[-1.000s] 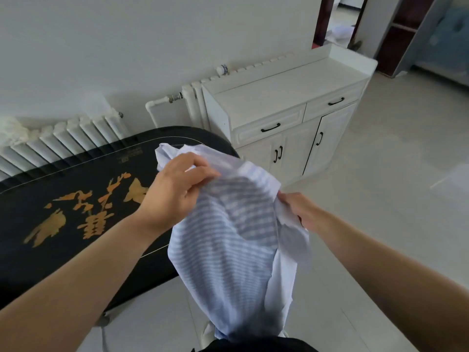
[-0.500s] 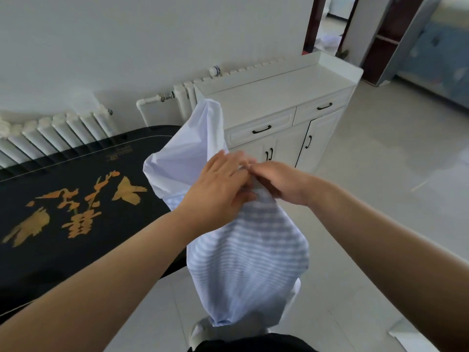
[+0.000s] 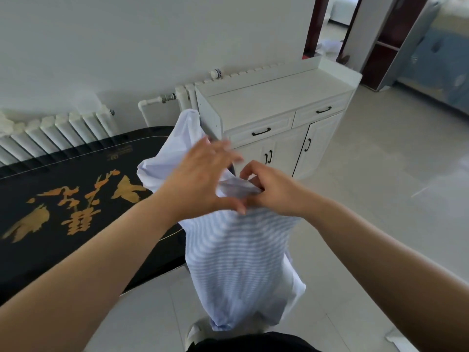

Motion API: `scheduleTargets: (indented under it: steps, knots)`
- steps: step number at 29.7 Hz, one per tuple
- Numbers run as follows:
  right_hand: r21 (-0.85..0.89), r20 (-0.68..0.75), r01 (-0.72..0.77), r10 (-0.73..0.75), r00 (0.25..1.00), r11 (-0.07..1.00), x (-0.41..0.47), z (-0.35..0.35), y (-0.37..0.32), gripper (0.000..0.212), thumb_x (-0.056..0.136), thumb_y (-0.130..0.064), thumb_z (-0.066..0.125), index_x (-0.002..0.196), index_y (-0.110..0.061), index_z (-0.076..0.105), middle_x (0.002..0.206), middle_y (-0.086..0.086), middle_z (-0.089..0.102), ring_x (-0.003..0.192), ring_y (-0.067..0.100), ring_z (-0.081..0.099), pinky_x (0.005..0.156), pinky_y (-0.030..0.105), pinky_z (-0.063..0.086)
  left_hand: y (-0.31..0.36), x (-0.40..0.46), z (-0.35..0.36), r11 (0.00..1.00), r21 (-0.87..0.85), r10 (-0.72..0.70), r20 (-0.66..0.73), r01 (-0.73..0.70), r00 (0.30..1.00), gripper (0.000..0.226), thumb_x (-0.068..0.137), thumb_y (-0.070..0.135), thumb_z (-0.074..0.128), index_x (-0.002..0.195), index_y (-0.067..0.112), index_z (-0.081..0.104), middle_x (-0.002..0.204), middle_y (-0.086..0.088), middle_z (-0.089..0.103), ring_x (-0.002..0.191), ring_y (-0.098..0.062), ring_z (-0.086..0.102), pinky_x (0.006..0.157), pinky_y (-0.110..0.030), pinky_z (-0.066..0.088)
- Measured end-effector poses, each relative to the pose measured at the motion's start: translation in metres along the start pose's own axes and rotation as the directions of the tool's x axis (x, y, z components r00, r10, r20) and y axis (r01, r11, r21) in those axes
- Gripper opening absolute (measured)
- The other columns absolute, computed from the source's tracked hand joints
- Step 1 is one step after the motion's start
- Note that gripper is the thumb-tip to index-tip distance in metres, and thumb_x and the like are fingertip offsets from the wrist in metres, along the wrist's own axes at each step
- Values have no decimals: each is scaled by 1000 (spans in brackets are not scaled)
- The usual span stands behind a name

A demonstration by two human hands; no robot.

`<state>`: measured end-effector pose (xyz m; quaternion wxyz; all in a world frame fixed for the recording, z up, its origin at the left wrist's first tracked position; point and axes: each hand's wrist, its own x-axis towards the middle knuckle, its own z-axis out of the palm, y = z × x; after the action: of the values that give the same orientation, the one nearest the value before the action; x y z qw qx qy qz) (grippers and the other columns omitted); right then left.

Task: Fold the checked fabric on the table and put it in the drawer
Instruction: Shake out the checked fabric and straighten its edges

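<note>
The left hand [image 3: 200, 179] is motion-blurred at its fingertips, so their hold on the fabric [image 3: 238, 252] is unclear. It hides the fabric's middle. The fabric covers the table [image 3: 76, 199] end nearest it and the cabinet [image 3: 276, 110] corner behind it. The table's left part and both forearms are cut off by the picture's edges. Beyond the cabinet, the doorway room is too small to read.

Gold brush-style characters on the black table [image 3: 76, 250], illegible; small label unreadable.
</note>
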<state>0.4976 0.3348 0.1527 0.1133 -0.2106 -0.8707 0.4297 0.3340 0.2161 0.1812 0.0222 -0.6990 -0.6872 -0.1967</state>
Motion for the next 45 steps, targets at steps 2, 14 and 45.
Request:
scheduleTargets:
  steps: [2,14,45]
  knots:
    - [34,-66,12,-10,998,999,0,7,6,32,74,-17,74,80,-34,48,76,-6,67,58,-2,54,56,16,41,11,8,10,994,-21,-100,251,109,963,58,66,64,68,104,22,59,91,8,65,96,-15,57,78,-18,38]
    - [262,460,-821,683,568,507,-54,60,127,107,42,-98,24,87,-13,72,81,3,74,79,22,71,84,34,56,14,-11,27,964,-149,-149,390,222,909,46,88,46,59,71,3,57,60,-10,50,53,-18,43,56,-37,39]
    - [-82,-360,-268,223,906,960,-72,138,127,21,92,-38,48,81,-24,60,74,-8,62,67,6,59,66,29,44,10,-19,23,854,-387,-228,321,347,919,54,75,54,68,46,18,39,42,9,30,40,-6,30,43,-14,29]
